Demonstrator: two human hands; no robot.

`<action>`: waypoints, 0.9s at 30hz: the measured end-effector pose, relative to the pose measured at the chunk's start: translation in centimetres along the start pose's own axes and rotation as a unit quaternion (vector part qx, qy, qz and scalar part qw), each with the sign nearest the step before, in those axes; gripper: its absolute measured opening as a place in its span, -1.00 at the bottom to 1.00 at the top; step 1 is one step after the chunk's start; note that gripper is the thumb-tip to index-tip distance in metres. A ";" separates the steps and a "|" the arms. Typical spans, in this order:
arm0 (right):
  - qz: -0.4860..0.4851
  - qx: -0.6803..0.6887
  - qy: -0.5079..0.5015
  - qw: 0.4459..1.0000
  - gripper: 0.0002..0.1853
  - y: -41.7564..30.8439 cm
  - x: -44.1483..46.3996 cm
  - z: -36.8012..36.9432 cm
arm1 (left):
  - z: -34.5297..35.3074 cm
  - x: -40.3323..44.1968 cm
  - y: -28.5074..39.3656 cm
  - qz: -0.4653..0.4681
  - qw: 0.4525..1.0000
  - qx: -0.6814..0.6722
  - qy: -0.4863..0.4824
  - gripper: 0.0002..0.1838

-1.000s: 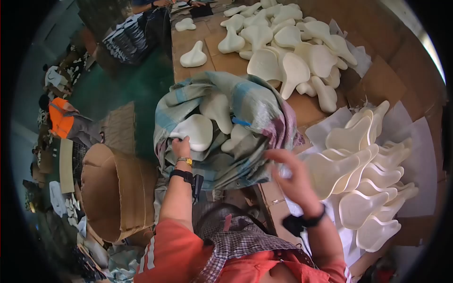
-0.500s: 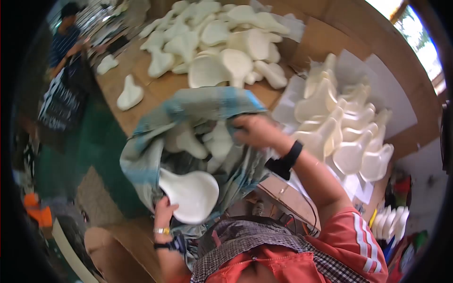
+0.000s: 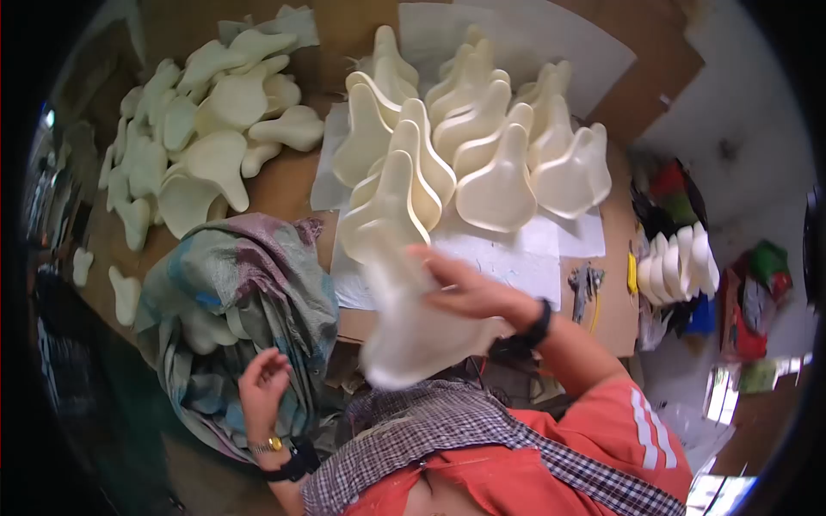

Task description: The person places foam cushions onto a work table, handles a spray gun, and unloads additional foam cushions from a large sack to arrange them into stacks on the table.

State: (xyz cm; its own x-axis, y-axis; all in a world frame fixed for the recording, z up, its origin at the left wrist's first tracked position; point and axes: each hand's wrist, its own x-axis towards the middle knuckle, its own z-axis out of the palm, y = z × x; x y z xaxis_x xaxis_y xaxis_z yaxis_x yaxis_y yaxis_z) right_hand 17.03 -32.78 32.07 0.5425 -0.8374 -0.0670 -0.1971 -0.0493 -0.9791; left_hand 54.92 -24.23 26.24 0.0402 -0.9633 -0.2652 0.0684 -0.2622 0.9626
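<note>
My right hand (image 3: 473,288) grips a cream bicycle saddle pad (image 3: 413,344) in front of my apron, below the neat rows on the table; the pad is blurred by motion. To the left, my left hand (image 3: 265,378) holds nothing, its fingers loosely curled and apart, beside the woven sack (image 3: 245,258). Inside the sack's mouth more pale saddle pads (image 3: 206,331) show partly. Nested rows of saddle pads (image 3: 496,189) stand on white paper just beyond my right hand.
A loose heap of saddle pads (image 3: 219,159) covers the table's left side. On the right edge of the table (image 3: 615,318) lie a metal tool (image 3: 585,284) and a yellow-handled item (image 3: 632,271). A further stack of pads (image 3: 680,267) is at right, near coloured bags.
A saddle pad is now in my right hand, which has let go of the sack's rim. My left hand has released the pad it held. The view has turned right.
</note>
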 end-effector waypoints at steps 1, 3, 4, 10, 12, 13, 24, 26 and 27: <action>0.086 -0.015 0.050 0.995 -0.22 0.6 -2.0 -3.3 | -0.2 1.2 -1.0 -0.009 0.998 0.053 0.039 -0.65; 0.090 0.011 0.181 0.979 -0.21 5.4 -5.8 -8.4 | -1.6 2.9 -3.7 -0.006 0.993 0.081 0.086 -0.69; 0.072 -0.038 0.231 0.969 -0.20 8.9 -7.1 -11.1 | -2.4 3.3 -4.7 -0.015 0.989 0.083 0.122 -0.70; 0.069 -0.299 0.455 0.836 -0.29 12.6 -6.7 -15.9 | -7.8 0.5 -6.0 -0.037 0.932 0.073 0.353 -0.74; 0.016 -0.255 0.425 0.869 -0.39 7.2 -1.7 -11.4 | -10.6 0.2 -7.7 -0.041 0.921 0.059 0.383 -0.74; -0.031 -0.207 0.383 0.900 -0.42 5.7 0.9 -9.0 | -12.4 0.4 -8.9 -0.049 0.913 0.053 0.402 -0.71; -0.253 -0.501 -0.219 0.798 -0.73 6.0 30.1 30.9 | -16.0 10.7 -12.6 0.043 0.801 0.549 0.236 -0.12; -0.234 -0.600 -0.232 0.729 -0.70 5.5 32.0 30.4 | -16.9 11.8 -12.7 0.049 0.816 0.529 0.228 -0.10; -0.203 -0.611 -0.264 0.718 -0.65 4.1 32.3 30.1 | -17.6 12.3 -13.1 0.053 0.824 0.518 0.222 -0.08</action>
State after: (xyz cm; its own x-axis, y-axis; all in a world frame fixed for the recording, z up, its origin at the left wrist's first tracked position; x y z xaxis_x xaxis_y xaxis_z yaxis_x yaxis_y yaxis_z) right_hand 58.32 -43.66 20.08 0.9284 -0.3118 -0.2021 -0.3298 -0.9421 -0.0612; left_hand 72.08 -31.64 9.42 0.3679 -0.9284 0.0513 -0.8379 -0.3071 0.4512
